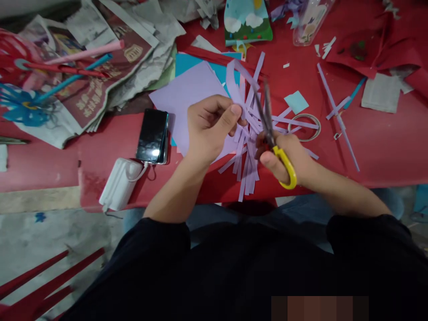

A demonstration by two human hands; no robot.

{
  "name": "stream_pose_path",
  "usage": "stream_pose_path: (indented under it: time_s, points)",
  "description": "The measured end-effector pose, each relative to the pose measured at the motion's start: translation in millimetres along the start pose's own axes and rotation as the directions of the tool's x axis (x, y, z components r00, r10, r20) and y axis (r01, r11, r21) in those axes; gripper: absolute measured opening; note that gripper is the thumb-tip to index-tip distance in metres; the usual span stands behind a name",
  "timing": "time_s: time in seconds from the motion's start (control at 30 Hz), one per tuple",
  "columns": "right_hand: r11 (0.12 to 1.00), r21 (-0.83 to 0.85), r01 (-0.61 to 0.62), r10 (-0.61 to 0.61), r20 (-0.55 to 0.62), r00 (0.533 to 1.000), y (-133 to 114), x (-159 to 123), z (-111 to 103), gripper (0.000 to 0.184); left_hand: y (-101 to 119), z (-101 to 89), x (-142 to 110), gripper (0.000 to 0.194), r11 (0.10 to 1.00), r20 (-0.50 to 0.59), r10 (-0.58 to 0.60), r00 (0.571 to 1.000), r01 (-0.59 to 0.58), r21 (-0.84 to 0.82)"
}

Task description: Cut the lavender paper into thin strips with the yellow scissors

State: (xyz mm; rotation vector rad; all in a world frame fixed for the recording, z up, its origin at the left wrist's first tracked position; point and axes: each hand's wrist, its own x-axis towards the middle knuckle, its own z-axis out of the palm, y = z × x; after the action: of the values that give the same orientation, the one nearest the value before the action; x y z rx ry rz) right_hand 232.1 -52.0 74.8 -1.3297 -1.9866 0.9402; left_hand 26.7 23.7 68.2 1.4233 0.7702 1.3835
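Observation:
Between the thumb and fingers of my left hand (209, 127) is pinched a purple paper strip (236, 84), which loops upward and bends over to the right. My right hand (284, 151) grips scissors (282, 165) with yellow handles, their blades pointing up and slightly parted beside the strip's loop. Below and between both hands, a pile of loose purple strips (247, 171) fans out on the red table (374, 138). Purple paper sheets (185, 89) lie under and left of my left hand, over a blue sheet (187, 62).
A phone (152, 133) and a white power bank (121, 183) joined by a cable lie to the left. Newspapers (110, 58) and paper pinwheels (28, 104) cover the far left. A tape roll (317, 129) and crossed purple strips (337, 113) lie on the right.

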Motion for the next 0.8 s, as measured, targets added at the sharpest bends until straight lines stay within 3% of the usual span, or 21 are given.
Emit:
stream_pose_path:
  time_s: [0.1, 0.3, 0.5, 0.8]
  points:
    - [0.998, 0.047, 0.031, -0.035, 0.076, 0.996, -9.1, -3.9, 9.0, 0.066, 0.1, 3.2, -1.9, 0.041, 0.998, 0.001, 0.001, 1.000, -0.001, 0.059]
    - [0.997, 0.074, -0.017, 0.015, 0.026, 1.000, -6.5, -5.2, 8.5, 0.059, 7.4, 9.6, -6.8, 0.046, 0.986, -0.016, -0.085, 0.996, 0.086, 0.140]
    - [0.995, 0.045, -0.085, 0.082, 0.060, 0.995, -11.0, -4.8, 9.5, 0.063, 6.0, 15.9, -9.8, 0.051, 0.987, -0.062, -0.090, 0.994, 0.097, 0.124]
    - [0.997, 0.024, -0.079, 0.077, 0.082, 0.994, -12.0, -2.8, 8.1, 0.063, 6.7, 16.7, -10.4, 0.052, 0.982, -0.078, -0.122, 0.989, 0.132, 0.138]
